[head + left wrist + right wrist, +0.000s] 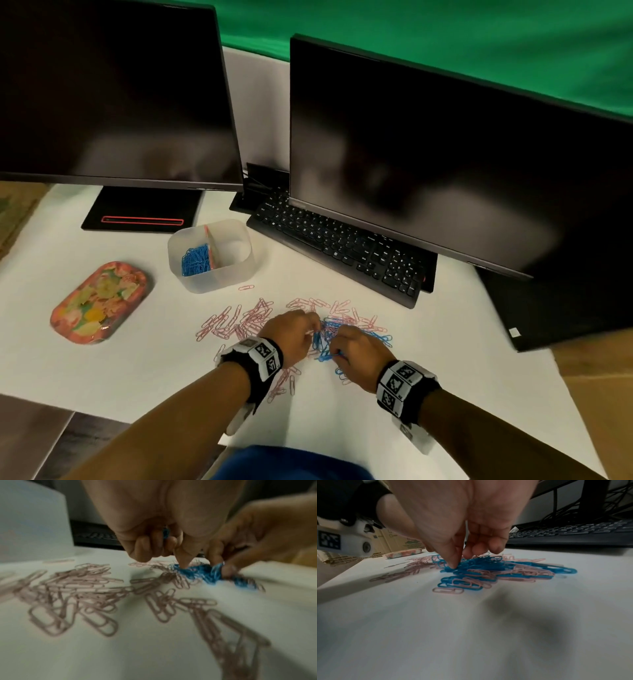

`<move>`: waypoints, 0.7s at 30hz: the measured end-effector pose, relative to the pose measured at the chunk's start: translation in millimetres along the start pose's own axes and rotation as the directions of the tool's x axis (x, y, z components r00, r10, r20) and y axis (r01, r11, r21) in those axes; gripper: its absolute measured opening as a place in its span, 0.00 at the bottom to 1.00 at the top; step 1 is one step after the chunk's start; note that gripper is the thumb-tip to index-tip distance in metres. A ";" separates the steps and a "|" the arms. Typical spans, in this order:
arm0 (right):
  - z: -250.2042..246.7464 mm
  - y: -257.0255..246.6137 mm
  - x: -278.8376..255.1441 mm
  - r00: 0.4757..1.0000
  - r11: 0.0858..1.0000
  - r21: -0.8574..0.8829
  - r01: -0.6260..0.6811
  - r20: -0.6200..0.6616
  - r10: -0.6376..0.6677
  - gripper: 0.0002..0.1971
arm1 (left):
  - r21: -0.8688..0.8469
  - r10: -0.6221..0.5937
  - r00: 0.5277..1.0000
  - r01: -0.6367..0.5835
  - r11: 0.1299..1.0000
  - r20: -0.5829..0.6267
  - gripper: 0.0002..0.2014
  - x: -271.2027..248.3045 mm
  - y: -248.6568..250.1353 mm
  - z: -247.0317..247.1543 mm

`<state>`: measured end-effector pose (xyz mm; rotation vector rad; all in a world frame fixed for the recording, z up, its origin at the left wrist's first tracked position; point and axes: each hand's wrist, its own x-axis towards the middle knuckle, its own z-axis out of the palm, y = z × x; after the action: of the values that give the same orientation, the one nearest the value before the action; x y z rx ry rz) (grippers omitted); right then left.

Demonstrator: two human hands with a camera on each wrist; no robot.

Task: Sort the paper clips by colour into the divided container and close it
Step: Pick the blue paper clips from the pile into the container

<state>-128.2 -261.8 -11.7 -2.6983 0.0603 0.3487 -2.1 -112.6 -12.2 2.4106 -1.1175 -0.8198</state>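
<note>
Blue clips [195, 262] are already dropped in the divided container [219, 281] toward the desk's back-left; its other half is bare. Leftover blue ones [471, 565] are being pinched by both the left hand [291, 334] and right hand [356, 349] mid-desk. Pink clips [239, 320] are untouched, lid [97, 301] off.

Hands: two, a left hand [297, 334] and a right hand [356, 349]
Wrist bands: two
Monitors: two, along the surface's far edge
Keyboard [337, 240]: one
Divided container [211, 255]: one, with two compartments
Patterned lid [99, 301]: one, near the surface's left edge
Pink paper clips [246, 318]: dozens loose, too many to count
Blue paper clips [329, 337]: a loose tangle on the surface, plus a heap in the container's left compartment; uncountable
</note>
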 end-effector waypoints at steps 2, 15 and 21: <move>-2.2 0.2 -0.9 1.000 1.000 0.028 -0.004 -0.019 0.005 0.09 | 0.135 0.061 0.998 -0.064 0.989 0.025 0.13 0.5 -1.2 2.4; -24.2 15.2 -0.8 0.945 0.896 0.395 -0.203 -0.159 0.284 0.04 | 0.079 0.072 0.997 -0.074 0.994 0.022 0.03 3.0 -15.3 2.9; -30.9 15.4 6.9 0.904 0.786 0.579 -0.219 -0.184 0.387 0.06 | -0.305 -0.080 0.997 0.077 0.949 0.000 0.05 -3.7 -18.6 -8.3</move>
<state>-115.7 -288.4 7.7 -2.1312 0.6039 0.0029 11.9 -97.5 -14.5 2.2081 -0.8243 -0.9274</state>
